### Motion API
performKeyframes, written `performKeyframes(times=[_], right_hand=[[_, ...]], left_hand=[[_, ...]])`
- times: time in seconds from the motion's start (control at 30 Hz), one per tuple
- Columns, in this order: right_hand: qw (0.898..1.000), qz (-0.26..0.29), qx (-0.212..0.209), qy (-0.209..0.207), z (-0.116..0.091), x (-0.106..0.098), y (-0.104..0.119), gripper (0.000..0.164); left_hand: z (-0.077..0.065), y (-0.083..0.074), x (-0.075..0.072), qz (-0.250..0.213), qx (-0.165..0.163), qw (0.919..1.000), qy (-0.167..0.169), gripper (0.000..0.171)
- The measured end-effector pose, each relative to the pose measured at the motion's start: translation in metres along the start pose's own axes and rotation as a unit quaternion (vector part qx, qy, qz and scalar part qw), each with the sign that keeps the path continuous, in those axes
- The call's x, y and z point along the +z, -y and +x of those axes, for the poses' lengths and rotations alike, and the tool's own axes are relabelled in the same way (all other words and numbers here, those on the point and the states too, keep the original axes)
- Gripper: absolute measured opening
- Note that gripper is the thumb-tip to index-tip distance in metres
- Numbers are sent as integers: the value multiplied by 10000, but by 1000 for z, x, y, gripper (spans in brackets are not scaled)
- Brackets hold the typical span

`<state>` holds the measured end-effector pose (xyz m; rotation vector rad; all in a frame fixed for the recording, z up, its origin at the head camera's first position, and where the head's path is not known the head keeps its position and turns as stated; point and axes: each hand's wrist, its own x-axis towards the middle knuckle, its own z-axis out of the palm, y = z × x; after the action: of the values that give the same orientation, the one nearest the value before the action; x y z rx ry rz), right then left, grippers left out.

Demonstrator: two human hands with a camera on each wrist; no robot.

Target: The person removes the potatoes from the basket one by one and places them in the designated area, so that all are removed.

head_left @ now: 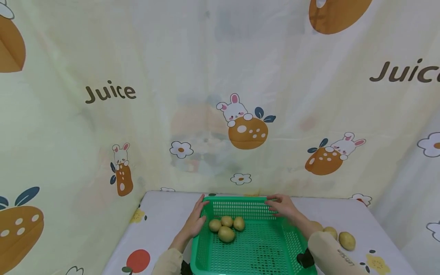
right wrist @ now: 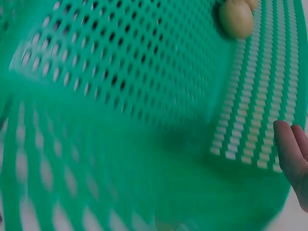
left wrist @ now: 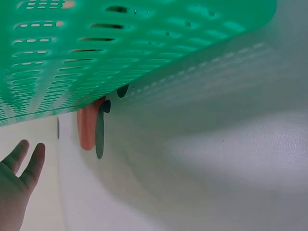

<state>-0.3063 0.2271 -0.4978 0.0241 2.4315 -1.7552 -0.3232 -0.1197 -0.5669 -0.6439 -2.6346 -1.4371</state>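
A green plastic basket (head_left: 247,263) with slotted walls stands on the table. Inside it, several potatoes (head_left: 226,234) are grouped toward the left far corner. My left hand (head_left: 195,220) is at the basket's left rim near that corner, fingers extended forward. In the left wrist view, the fingers of this hand (left wrist: 21,180) are spread apart beside the outer wall. Over the far right corner, my right hand (head_left: 284,207) has its fingers loosely extended across the rim. The right wrist view shows its fingers (right wrist: 288,147) right at the slotted wall.
More potatoes (head_left: 347,241) lie on the table to the right of the basket, partly hidden by my right forearm. A white tablecloth (head_left: 165,214) with fruit prints covers the table. Behind the table hangs a printed curtain (head_left: 206,68).
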Motion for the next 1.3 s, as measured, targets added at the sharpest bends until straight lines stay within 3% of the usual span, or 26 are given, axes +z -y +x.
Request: performKeyframes(times=[0.23,0.67,1.0,1.3], right_hand=[[9995,22,292,88,9,40,-9,40],[9965,304,696,359,17,85,-18,40],[9971,366,655,83,16,108,-25,35],[9976,188,577,-328,16,113,-30,34]], left_hand=[[0,2,1,45,112,9999,-56,55],[1,0,0,68,129,9999,-68,55],[0,0,1,107,144,9998,-37,53],[0,0,0,82,103,9999,2,53]])
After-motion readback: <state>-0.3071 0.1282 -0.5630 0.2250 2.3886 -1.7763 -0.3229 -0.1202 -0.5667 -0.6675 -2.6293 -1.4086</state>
